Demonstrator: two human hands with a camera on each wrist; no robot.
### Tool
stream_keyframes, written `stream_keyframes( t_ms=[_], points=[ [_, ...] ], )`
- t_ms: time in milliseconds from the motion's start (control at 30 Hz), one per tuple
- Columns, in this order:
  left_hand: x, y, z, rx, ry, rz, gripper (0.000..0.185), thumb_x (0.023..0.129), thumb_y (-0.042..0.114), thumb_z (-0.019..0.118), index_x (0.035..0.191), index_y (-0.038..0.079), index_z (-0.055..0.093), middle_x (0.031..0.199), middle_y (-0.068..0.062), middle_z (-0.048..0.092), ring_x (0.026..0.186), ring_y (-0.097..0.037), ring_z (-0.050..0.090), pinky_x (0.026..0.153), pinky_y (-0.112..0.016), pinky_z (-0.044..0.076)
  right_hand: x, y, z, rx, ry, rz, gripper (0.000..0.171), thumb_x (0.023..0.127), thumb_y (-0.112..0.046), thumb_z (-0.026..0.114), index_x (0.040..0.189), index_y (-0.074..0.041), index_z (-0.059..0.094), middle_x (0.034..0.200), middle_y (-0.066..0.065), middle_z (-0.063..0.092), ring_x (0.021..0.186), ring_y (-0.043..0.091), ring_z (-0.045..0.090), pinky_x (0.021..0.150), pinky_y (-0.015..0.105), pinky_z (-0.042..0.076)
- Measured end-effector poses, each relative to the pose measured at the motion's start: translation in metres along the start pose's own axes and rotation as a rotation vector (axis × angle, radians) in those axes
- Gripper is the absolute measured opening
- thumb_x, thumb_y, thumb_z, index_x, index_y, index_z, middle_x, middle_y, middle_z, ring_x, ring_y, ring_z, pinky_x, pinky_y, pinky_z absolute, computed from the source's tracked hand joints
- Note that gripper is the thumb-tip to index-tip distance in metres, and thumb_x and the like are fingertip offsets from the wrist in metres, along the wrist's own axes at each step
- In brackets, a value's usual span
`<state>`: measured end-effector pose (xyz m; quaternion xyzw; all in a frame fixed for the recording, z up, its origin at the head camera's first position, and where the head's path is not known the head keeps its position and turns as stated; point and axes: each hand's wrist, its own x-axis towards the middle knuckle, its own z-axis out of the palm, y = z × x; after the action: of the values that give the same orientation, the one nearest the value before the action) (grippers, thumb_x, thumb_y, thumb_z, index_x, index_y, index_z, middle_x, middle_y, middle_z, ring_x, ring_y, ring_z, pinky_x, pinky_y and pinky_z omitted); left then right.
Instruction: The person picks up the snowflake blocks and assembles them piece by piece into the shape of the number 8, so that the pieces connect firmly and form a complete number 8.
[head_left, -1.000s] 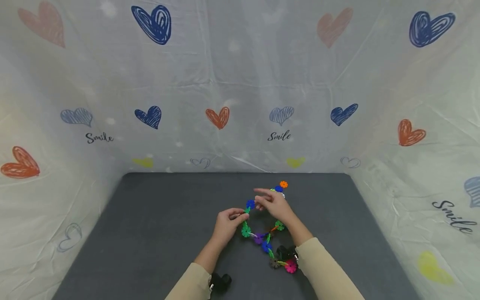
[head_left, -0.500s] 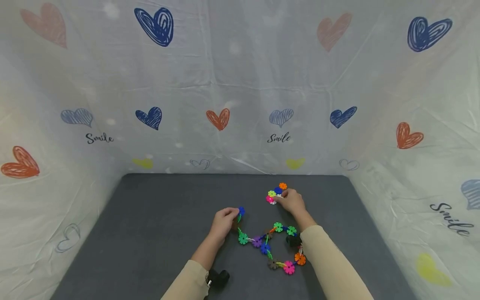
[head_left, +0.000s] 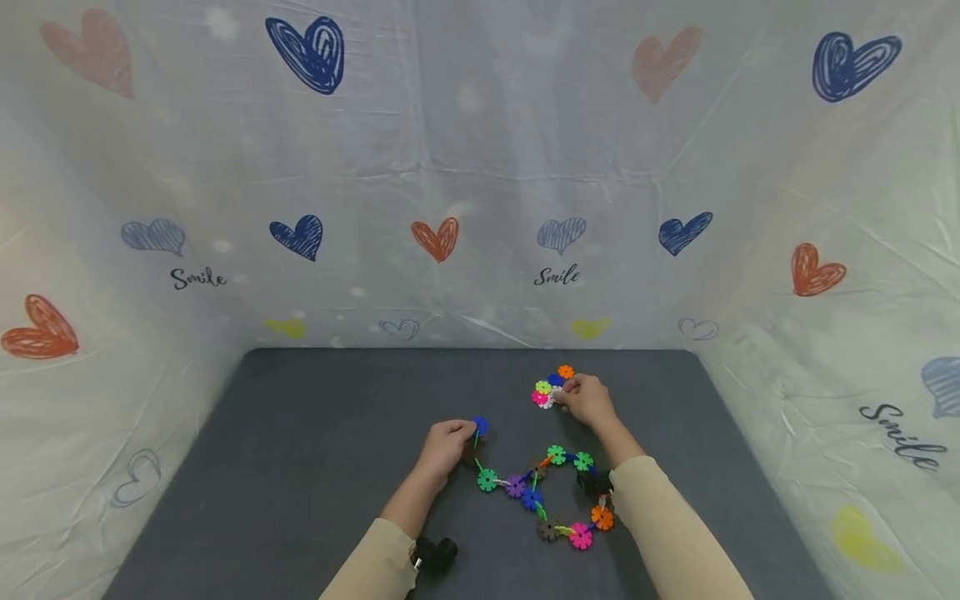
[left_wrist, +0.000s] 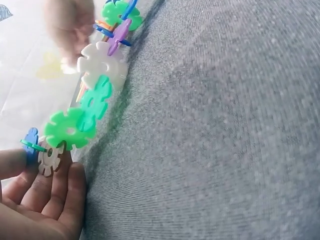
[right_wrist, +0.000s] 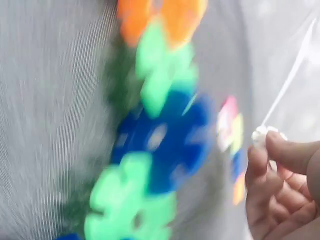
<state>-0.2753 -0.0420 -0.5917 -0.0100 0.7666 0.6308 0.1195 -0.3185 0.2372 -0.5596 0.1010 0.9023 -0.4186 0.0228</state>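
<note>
A chain of colourful notched snowflake discs (head_left: 487, 480) lies on the dark tabletop, part of it bent into a ring. My left hand (head_left: 442, 452) pinches its upper left end, close to a blue disc (head_left: 482, 426). In the left wrist view, the blue disc (left_wrist: 32, 140) and a brown disc (left_wrist: 50, 156) sit between thumb and fingers. My right hand (head_left: 590, 402) is at a small group of loose discs (head_left: 542, 388). The right wrist view shows a white disc (right_wrist: 260, 135) pinched between its thumb and fingertip, slightly apart from the group.
An orange disc (head_left: 566, 372) lies at the far side of the loose group. The dark tabletop (head_left: 337, 433) ends at a hanging white sheet (head_left: 480, 167) printed with hearts. Black wrist cameras (head_left: 437, 553) sit at both cuffs; the right one overlaps the ring.
My right hand has moved right, away from the chain's end to the loose discs, and now pinches a white one. My left hand has shifted slightly left with the chain's end.
</note>
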Motion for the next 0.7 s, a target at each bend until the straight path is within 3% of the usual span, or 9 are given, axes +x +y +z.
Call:
stream_keyframes(
  t_ms=[167,300,433,700],
  points=[
    [-0.001,-0.002,0.000,-0.034,0.051,-0.016,0.031,0.102,0.025,0.060,0.109,-0.001,0.075,0.097,-0.013,0.076,0.086,-0.017,0.067,0.079,-0.034,0.054,-0.029,-0.028,0.019,0.137,-0.074,-0.212,0.011,0.091,-0.013,0.076,0.093,-0.005,0.069,0.077,0.007,0.074,0.069,0.026,0.072,0.060,0.031,0.057],
    [-0.002,-0.001,0.003,-0.074,0.077,-0.023,0.032,0.102,0.024,0.060,0.107,-0.004,0.075,0.091,-0.014,0.076,0.082,-0.018,0.071,0.075,-0.032,0.054,-0.051,-0.041,0.041,0.055,-0.056,-0.342,0.004,0.091,-0.015,0.076,0.089,-0.014,0.072,0.078,0.000,0.075,0.068,0.020,0.071,0.057,0.026,0.054],
    [-0.003,0.000,0.005,-0.079,0.078,-0.011,0.032,0.102,0.026,0.060,0.104,-0.002,0.076,0.089,-0.012,0.076,0.079,-0.017,0.070,0.073,-0.031,0.053,-0.059,-0.045,0.056,-0.022,-0.011,-0.414,0.007,0.091,-0.015,0.075,0.086,-0.017,0.071,0.078,-0.002,0.074,0.068,0.013,0.069,0.057,0.023,0.050],
    [-0.002,0.000,0.006,-0.073,0.065,-0.008,0.032,0.102,0.027,0.061,0.102,0.000,0.077,0.087,-0.010,0.076,0.076,-0.015,0.065,0.069,-0.030,0.052,-0.052,-0.042,0.067,0.000,-0.043,-0.442,0.006,0.092,-0.012,0.074,0.087,-0.015,0.072,0.080,-0.002,0.074,0.069,0.011,0.069,0.059,0.024,0.052]
  ],
)
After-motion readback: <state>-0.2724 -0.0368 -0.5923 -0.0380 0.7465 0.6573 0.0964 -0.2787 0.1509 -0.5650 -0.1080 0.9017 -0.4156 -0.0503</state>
